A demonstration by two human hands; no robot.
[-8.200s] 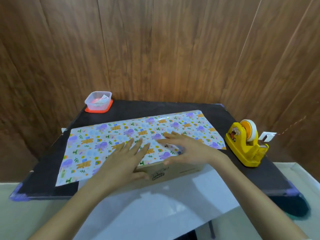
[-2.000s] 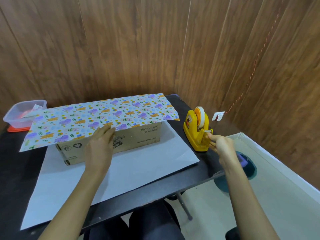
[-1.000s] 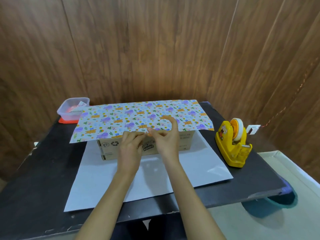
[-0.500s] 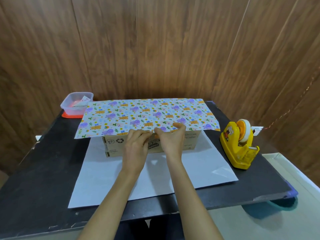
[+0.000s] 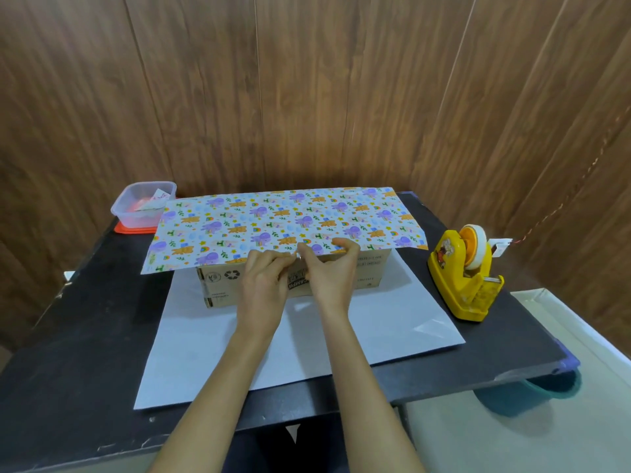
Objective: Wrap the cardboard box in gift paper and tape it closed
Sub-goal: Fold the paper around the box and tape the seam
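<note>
Far left, the plastic tub point(image 5: 127, 216) holds what look like paper scraps; in the middle the gift paper point(image 5: 273, 216) lies over the cardboard box point(image 5: 370, 278), left hand point(image 5: 264, 281) and right hand point(image 5: 329, 276) both pinching what seems a tape strip point(image 5: 298, 256) at its near edge, which I'd pull taut before pressing down.

Gift paper point(image 5: 283, 220) is showing white w/ purple, orange & blue cartoon print; its flat part is showing plain white. Box point(image 5: 368, 278) is looking brown w/ black print. Tape dispenser point(image 5: 461, 285) is showing yellow, orange hub. Surface point(image 5: 85, 319) is looking black; tub point(image 5: 136, 206) clear, lid point(image 5: 131, 229) red-orange; wall point(image 5: 307, 97) wood-brown.
</note>
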